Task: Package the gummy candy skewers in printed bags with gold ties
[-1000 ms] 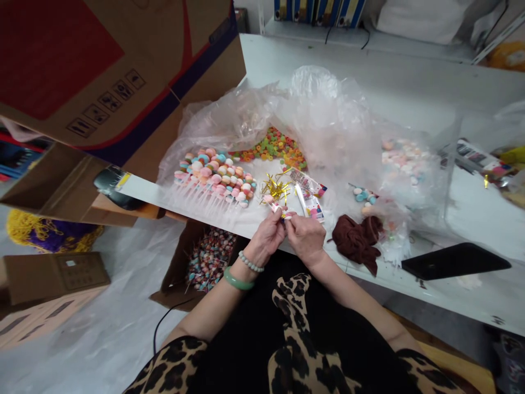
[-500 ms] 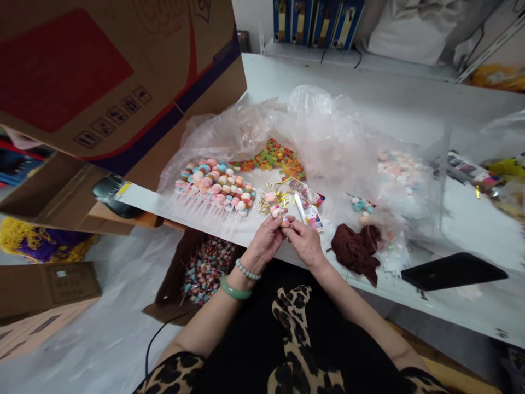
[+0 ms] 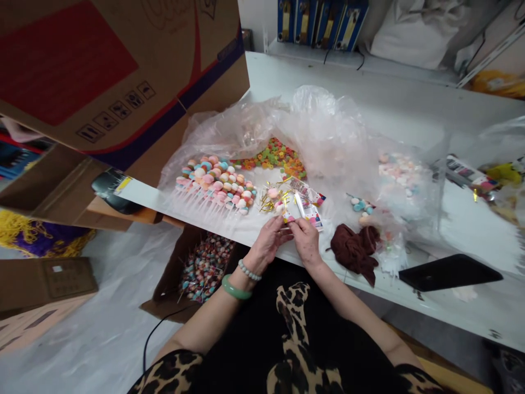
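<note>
Just above the table's front edge, my left hand and my right hand come close together, fingers pinched. Between their fingertips is a small clear printed bag. Pink and white marshmallows show at its left side; whether they are inside it cannot be made out. Gold twist ties lie scattered just beyond. More flat printed bags and a white tube-like piece lie by my right hand. Left of my hands, marshmallow skewers rest in a row, white sticks toward me.
Green and orange gummy rings lie behind in plastic sheeting. To the right are a brown cloth, a black phone and bagged marshmallows. A large carton stands left; an open box of skewers sits below the edge.
The marshmallows in my left fingers sat lower and closer to my hand before. Now the printed bag stands raised and more spread between my fingertips. My right hand has shifted slightly up.
</note>
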Available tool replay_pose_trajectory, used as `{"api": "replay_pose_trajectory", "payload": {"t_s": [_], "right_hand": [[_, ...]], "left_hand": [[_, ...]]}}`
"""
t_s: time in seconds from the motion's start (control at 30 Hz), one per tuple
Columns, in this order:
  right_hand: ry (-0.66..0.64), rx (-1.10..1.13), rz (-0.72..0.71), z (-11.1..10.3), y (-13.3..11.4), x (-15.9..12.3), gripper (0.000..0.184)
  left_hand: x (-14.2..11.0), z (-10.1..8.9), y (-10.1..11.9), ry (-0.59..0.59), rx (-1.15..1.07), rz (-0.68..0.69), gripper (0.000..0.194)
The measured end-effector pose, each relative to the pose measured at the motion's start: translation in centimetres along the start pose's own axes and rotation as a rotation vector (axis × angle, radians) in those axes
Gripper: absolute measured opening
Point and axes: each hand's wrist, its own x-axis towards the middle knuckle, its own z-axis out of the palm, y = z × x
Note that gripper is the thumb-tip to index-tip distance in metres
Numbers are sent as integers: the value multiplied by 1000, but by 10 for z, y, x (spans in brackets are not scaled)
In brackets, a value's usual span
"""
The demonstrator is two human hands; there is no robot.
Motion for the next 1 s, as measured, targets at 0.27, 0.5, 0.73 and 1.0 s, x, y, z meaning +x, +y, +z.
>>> {"api": "replay_pose_trajectory", "payload": {"t_s": [0.27,0.5,0.73,1.0], "right_hand": [[-281,389,261,0,-4,-2,20],[-372,440,302,-7,-16,-10,19],[-381,527,411,-10,-14,-15,27],[-283,406,382,-1,-6,-13,20]], "left_hand": [[-3,-13,3,106,312,218,26],[0,-17,11,138,511,316,15],[-7,-25,13,173,984,476,20],[-19,-15,6,216,1040,667,19]]}}
